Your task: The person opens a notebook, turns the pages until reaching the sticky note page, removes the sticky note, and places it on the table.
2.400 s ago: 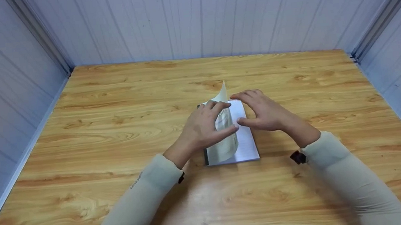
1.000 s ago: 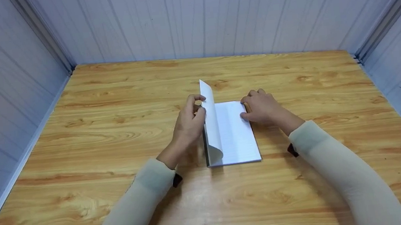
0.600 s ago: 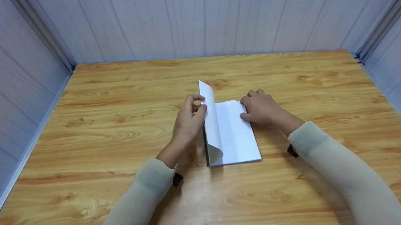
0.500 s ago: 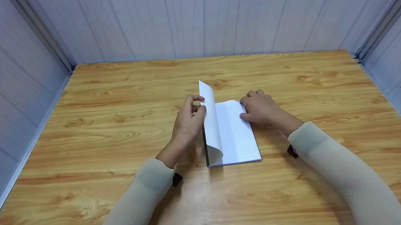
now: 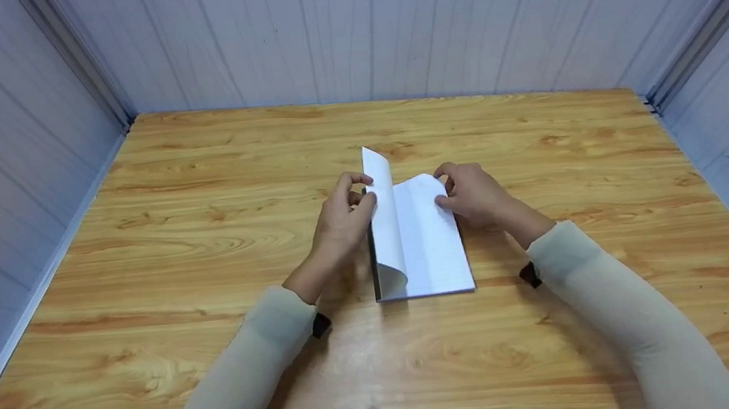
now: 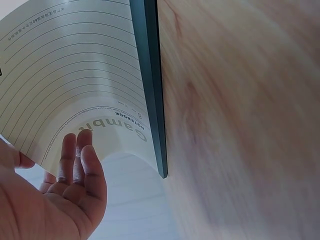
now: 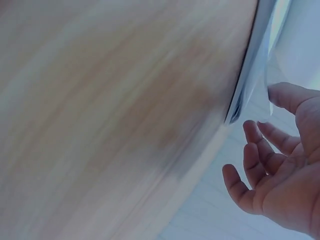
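Note:
A notebook with lined white pages lies open on the table. My left hand pinches the outer edge of a raised, curled page between thumb and fingers. In the left wrist view the underside of that page bears lines and the words "Gambit NOTEBOOK", beside a dark green spine. My right hand pinches the top right corner of the lined page beneath, which bends up there. The right wrist view shows that thin page edge-on between thumb and fingers, lifted off the notebook.
The wood-grain table spreads around the notebook. White panelled walls close it in at the back, left and right. A small black device sits under the right cuff, with another black device under the left.
The left hand swung the page up to the left and now keeps it still. The right hand moved onto the notebook's top right corner, and that corner of the lower page has risen.

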Demonstrator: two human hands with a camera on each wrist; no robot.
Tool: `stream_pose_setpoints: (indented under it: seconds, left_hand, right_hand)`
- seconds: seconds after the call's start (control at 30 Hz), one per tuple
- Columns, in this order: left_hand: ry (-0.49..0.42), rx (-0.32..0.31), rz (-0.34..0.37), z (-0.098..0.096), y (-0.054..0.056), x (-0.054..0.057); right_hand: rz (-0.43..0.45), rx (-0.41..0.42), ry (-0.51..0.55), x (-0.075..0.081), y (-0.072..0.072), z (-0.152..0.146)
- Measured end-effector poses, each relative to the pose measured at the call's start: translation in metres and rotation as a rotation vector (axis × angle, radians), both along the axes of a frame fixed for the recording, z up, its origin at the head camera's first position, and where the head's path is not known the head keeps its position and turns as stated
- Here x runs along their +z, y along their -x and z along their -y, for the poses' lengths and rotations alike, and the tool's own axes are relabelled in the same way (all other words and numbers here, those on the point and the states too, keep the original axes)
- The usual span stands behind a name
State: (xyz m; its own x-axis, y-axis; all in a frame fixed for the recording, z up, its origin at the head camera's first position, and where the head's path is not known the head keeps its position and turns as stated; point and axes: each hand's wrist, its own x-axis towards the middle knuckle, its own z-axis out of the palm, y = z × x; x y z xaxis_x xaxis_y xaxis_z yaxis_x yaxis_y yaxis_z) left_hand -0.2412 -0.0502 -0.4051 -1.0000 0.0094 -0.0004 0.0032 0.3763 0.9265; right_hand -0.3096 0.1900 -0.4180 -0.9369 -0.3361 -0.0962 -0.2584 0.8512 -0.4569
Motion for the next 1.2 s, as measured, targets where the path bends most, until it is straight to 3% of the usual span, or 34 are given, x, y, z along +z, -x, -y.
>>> stream_pose_setpoints:
  seconds: [0.27, 0.7, 1.03, 1.2]
  left_hand:
    - [-0.016, -0.008, -0.025, 0.001, 0.000, -0.001]
    - [0.000, -0.004, -0.032, 0.002, 0.001, -0.001]
    - [-0.005, 0.000, -0.012, 0.004, 0.000, -0.002]
    - [-0.003, -0.005, -0.027, 0.005, 0.000, -0.003]
  right_hand:
    - [0.057, -0.063, 0.205, 0.008, -0.005, -0.002]
    - [0.136, -0.034, 0.398, 0.011, -0.013, -0.004]
    - [0.170, 0.040, 0.459, 0.012, -0.020, -0.001]
    - [0.169, 0.126, 0.473, 0.011, -0.023, 0.002]
